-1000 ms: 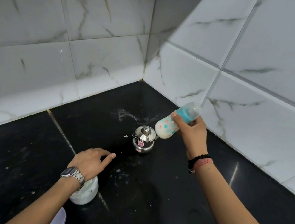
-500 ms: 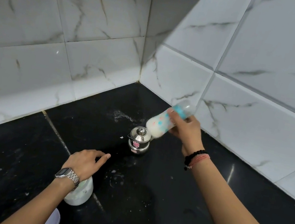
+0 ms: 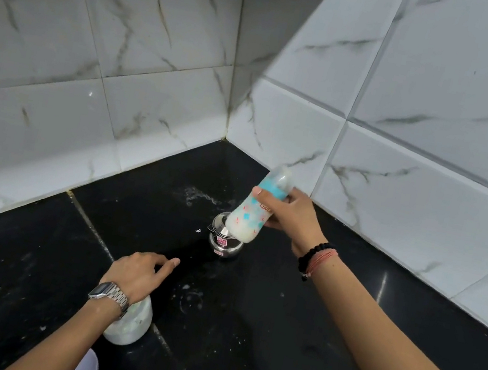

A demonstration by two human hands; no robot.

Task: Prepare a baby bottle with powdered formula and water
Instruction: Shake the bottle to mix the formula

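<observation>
Since half a second ago the baby bottle [image 3: 259, 208] has swung more upright in the right hand [image 3: 294, 218], its teat end now pointing up and slightly right toward the wall [image 3: 402, 167] and its base hanging over the small steel pot [image 3: 224, 241]; a second ago it lay flatter and off to the pot's right. Right fingers are wrapped around the bottle's upper body, just under the teal collar, with the thumb across the near side. The bottle is pale and see-through, printed with small teal and red shapes and red lettering, and white milky liquid fills its lower part. Its top looks blurred, so the cap's detail cannot be made out.

On the black counter [image 3: 243, 331] the left hand [image 3: 140, 272] rests palm down, holding nothing, its fingers loosely bent and the index finger stretched toward the pot. A metal watch [image 3: 109, 293] sits on that wrist, and under the wrist stands a white rounded container [image 3: 129, 326]. Black and pink bracelets [image 3: 316, 259] circle the right wrist. White specks and a wet smear mark the counter near the corner.
</observation>
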